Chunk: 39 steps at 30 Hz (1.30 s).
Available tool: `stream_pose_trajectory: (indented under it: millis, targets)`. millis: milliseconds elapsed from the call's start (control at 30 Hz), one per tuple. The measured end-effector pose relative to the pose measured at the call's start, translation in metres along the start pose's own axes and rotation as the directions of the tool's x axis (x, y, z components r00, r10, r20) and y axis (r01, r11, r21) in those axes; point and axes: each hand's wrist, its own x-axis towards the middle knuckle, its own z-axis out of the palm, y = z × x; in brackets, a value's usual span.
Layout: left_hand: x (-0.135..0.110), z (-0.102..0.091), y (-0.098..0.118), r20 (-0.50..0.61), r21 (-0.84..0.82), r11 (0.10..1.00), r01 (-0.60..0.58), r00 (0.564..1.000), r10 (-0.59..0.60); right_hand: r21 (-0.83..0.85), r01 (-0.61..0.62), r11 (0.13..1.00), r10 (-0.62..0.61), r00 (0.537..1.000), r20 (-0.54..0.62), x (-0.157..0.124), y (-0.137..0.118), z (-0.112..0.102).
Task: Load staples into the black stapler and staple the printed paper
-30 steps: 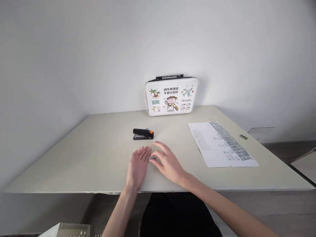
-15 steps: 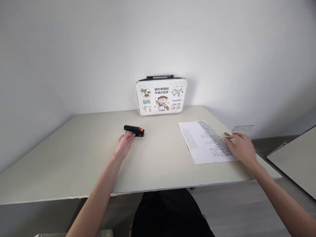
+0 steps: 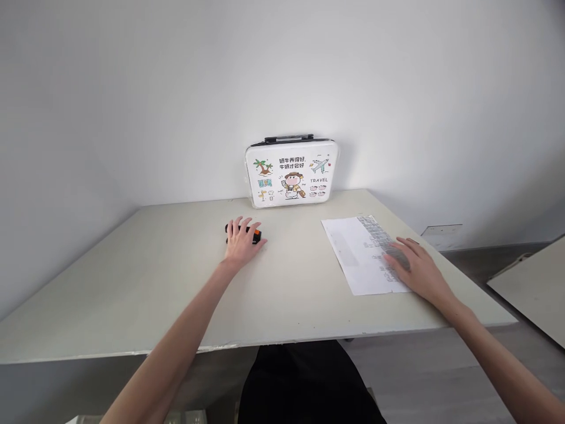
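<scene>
A black stapler (image 3: 257, 238) with an orange patch lies on the table, mostly covered by my left hand (image 3: 241, 242). The fingers of that hand are spread across it; whether they press on it I cannot tell. At the right, printed white paper (image 3: 348, 259) with a grey patterned strip lies flat. Over its right part is my right hand (image 3: 417, 265), fingers apart and nothing held in them. A small dark sliver (image 3: 413, 241) shows just behind these fingers, largely hidden.
A white case (image 3: 291, 174) with cartoon prints and a black handle leans against the wall at the back of the table (image 3: 176, 282). A wall plate (image 3: 442, 229) is at the right. Another pale surface (image 3: 534, 288) stands beyond the table's right edge.
My left hand has moved from the stapler's near side to on top of it, fingers spreading. My right hand has let go of a small grey strip and opened, shifting slightly left over the paper.
</scene>
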Motion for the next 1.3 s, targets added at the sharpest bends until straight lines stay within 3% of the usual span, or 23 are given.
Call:
stream_pose_trajectory:
  millis: [200,467,633,733,800,967,1167,1300]
  targets:
    - [0.011,0.017,-0.022,-0.042,0.106,0.993,0.057,0.998,-0.053,-0.029,-0.003,1.0,0.007,0.987,0.16,-0.002,-0.011,0.001]
    - [0.017,0.0,-0.044,-0.049,0.124,0.988,0.091,0.995,-0.086,0.004,0.02,1.0,-0.021,0.966,0.259,-0.005,-0.015,-0.002]
    - [0.0,-0.016,-0.02,-0.051,-0.107,0.99,0.09,0.994,-0.096,0.013,0.003,1.0,-0.006,0.965,0.263,-0.005,-0.024,-0.007]
    - [-0.03,-0.033,-0.002,0.013,-0.345,0.934,0.09,0.996,-0.091,0.018,-0.014,1.0,0.009,0.965,0.262,-0.005,-0.027,-0.009]
    - [-0.051,-0.044,0.002,-0.004,-0.399,0.908,0.13,0.99,-0.143,0.031,-0.03,0.999,0.022,0.968,0.25,-0.005,-0.029,-0.01]
    - [-0.079,-0.062,-0.015,-0.086,-0.098,0.965,0.244,0.964,-0.253,0.064,-0.084,0.994,0.072,0.984,0.161,-0.006,-0.031,-0.015]
    - [-0.076,-0.061,-0.023,0.069,0.044,0.968,0.249,0.965,-0.252,0.109,-0.226,0.968,0.211,0.969,0.131,-0.009,-0.021,-0.015]
    - [-0.077,-0.06,-0.023,0.094,0.066,0.967,0.245,0.964,-0.251,0.057,-0.211,0.976,0.192,0.951,0.24,-0.008,-0.021,-0.01]
